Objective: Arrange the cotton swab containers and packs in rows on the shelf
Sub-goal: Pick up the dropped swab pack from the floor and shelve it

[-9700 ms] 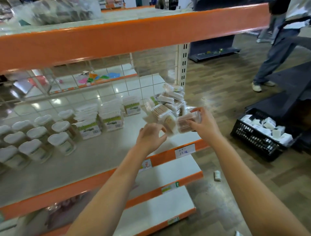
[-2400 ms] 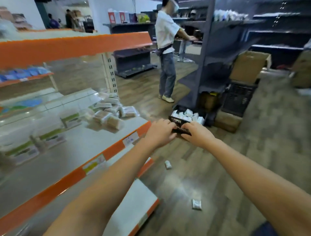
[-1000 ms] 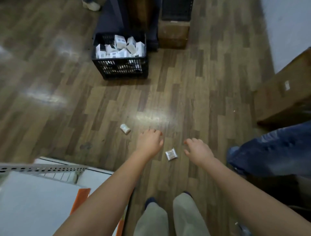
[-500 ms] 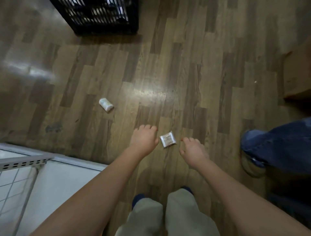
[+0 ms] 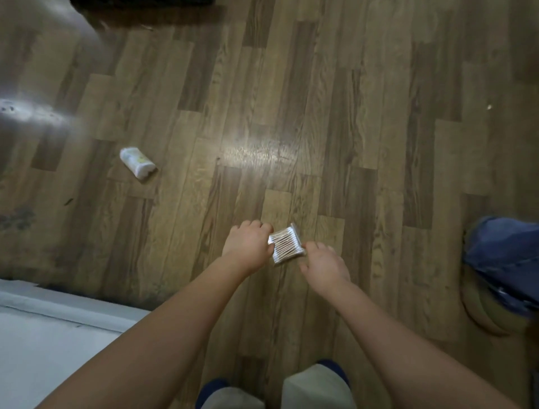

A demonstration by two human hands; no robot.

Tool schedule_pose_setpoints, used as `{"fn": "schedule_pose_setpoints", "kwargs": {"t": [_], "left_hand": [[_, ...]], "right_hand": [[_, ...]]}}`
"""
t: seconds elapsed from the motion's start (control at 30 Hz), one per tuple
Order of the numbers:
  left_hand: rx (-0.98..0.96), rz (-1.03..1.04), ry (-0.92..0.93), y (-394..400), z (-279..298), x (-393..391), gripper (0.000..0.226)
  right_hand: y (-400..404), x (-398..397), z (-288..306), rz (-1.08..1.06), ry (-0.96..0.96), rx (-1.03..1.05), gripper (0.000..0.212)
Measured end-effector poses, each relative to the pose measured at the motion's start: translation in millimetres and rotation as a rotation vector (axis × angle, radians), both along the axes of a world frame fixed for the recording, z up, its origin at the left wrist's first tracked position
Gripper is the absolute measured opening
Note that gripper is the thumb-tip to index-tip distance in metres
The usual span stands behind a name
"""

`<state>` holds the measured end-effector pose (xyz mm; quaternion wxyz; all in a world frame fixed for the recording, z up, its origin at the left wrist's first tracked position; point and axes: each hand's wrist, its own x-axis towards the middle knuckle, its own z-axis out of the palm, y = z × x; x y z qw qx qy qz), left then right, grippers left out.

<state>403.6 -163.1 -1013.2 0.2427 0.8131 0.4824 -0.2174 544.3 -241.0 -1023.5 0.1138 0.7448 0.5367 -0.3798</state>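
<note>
A small clear cotton swab pack (image 5: 286, 244) lies on the wooden floor (image 5: 335, 122) right between my hands. My left hand (image 5: 248, 248) is at the pack's left edge, fingers curled, with thumb and fingertips pinching that edge. My right hand (image 5: 323, 262) reaches the pack's lower right corner with loosely spread fingers that touch it. A white cotton swab container (image 5: 138, 162) lies on its side on the floor, farther away to the left, apart from both hands.
The white bottom shelf (image 5: 43, 335) juts in at the lower left. Another person's jeans leg and shoe (image 5: 501, 268) stand close at the right. The dark base of the black crate (image 5: 140, 3) shows at the top edge. My own legs are below.
The view has dropped closer to the floor. Both hands have closed in on the swab pack: they were a little apart from it before, and now both touch its edges.
</note>
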Motion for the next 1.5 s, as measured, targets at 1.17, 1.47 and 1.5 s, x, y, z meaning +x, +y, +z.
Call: {"fn": "schedule_pose_setpoints", "kwargs": {"t": [1.17,1.47,1.5], "left_hand": [[-0.784,0.66,-0.325,24.0,-127.4,2.5,0.018],[-0.895,0.865,-0.454,14.5,-90.7,-18.5,0.023],[-0.894,0.879,-0.461,14.6,-84.9,-19.5,0.023]], "right_hand": [[15.5,25.6,-98.0,-0.171,0.055,0.021,0.044],[17.8,18.0,-61.9,-0.225,0.044,0.027,0.044],[18.5,16.5,-56.8,-0.215,0.037,0.026,0.044]]}}
